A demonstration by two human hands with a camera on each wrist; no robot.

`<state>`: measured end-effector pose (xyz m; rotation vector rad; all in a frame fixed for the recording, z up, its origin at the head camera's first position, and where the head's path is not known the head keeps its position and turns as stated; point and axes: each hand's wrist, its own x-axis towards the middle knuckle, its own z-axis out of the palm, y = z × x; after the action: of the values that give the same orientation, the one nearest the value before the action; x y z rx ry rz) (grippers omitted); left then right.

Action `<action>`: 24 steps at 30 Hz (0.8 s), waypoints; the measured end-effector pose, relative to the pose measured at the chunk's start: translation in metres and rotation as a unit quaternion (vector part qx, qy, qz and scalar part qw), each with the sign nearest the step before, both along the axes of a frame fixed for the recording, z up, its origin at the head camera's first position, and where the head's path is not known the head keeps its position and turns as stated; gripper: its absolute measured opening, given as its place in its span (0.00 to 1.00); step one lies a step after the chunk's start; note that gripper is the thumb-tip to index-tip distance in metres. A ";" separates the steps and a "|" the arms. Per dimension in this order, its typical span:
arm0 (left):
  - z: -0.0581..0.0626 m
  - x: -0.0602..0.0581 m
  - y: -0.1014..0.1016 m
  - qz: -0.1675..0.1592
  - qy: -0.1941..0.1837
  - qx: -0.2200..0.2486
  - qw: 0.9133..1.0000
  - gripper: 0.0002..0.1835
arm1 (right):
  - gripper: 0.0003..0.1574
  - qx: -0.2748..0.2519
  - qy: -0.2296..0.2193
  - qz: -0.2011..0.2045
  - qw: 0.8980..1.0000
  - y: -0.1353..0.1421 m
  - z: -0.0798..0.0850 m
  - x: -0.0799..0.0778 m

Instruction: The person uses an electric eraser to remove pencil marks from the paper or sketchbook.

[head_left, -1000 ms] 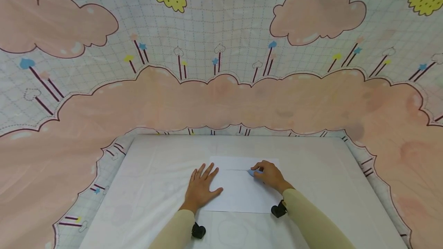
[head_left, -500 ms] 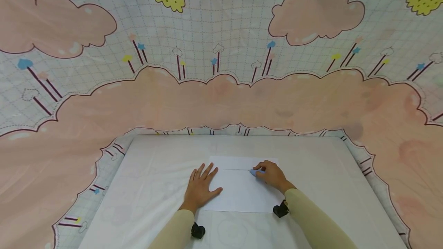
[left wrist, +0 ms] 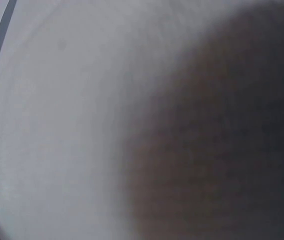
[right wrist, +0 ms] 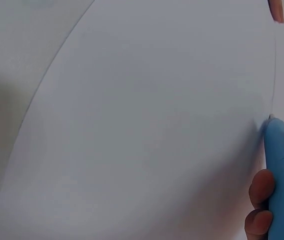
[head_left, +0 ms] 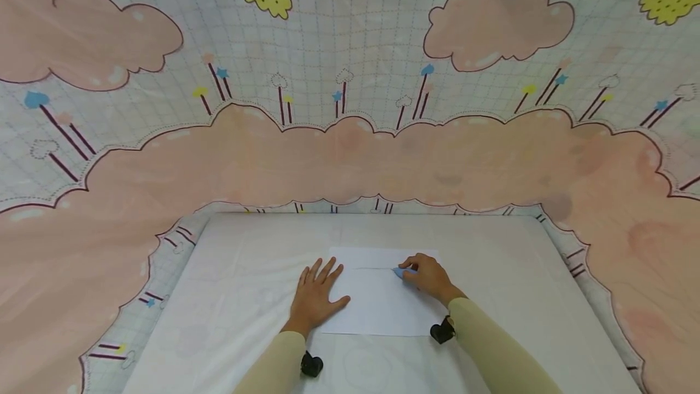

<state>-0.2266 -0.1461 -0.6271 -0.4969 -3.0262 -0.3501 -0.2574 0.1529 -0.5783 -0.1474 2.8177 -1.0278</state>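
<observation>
A white sheet of paper [head_left: 377, 306] lies on the white-covered table. My left hand [head_left: 314, 303] rests with spread fingers over its left edge. My right hand [head_left: 429, 278] holds a thick blue pen-like tool [head_left: 406, 273] with a small pointed tip, thumb and fingertips around the body. In the right wrist view, the tip of the blue tool [right wrist: 281, 175] meets the paper at the end of a thin line [right wrist: 274, 70]. Seen from the head, this line [head_left: 372, 269] runs across the upper part of the sheet. The left wrist view is mostly blurred by a dark shape.
The white tabletop [head_left: 246, 260] extends around the sheet on all sides. Behind it hangs a cloth [head_left: 350, 163] printed with clouds. A small black device sits at the left wrist [head_left: 312, 364] and another at the right wrist [head_left: 442, 329].
My right hand has shifted slightly to the right along the line with the blue tool, and barely moves over the last half second. The left hand stays in place on the paper.
</observation>
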 end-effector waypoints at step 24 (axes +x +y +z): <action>-0.004 -0.001 -0.001 -0.006 0.025 0.007 1.000 0.43 | 0.09 -0.008 0.008 0.000 1.000 0.003 -0.002 0.001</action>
<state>-0.2272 -0.1476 -0.6310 -0.5139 -2.9711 -0.3550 -0.2567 0.1557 -0.5802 -0.1588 2.8253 -1.0530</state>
